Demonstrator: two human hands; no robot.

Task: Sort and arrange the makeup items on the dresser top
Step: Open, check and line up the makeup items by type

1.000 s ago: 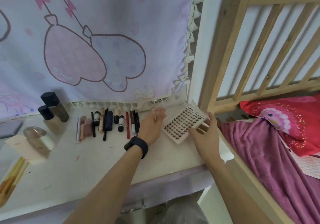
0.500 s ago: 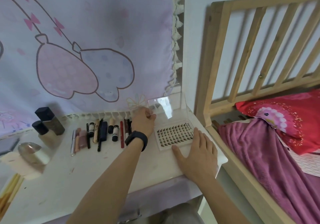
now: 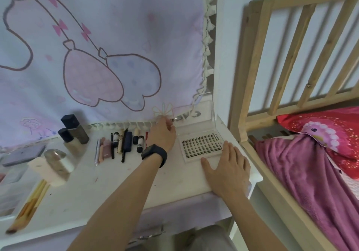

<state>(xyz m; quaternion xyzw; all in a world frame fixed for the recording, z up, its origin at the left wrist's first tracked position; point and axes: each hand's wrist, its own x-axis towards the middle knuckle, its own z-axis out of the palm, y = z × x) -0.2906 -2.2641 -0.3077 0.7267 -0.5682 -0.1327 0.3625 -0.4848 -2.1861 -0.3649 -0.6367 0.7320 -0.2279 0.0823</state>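
Firstly, noted a printed cloth (image 3: 97,56) hanging behind the dresser top (image 3: 97,188), with a wooden bed rail (image 3: 272,56) close on the right. Found a row of pencils and tubes (image 3: 120,143) just left of the left hand (image 3: 162,136), two dark-capped bottles (image 3: 74,132) further left. Recorded the lash case (image 3: 202,145) at the right rear corner, clear lid (image 3: 194,114) upright, lash clusters in rows inside. Left fingers curled at the lid's left edge; cannot tell whether gripping. Right hand (image 3: 227,167) flat, fingers straight, touching the case's front.
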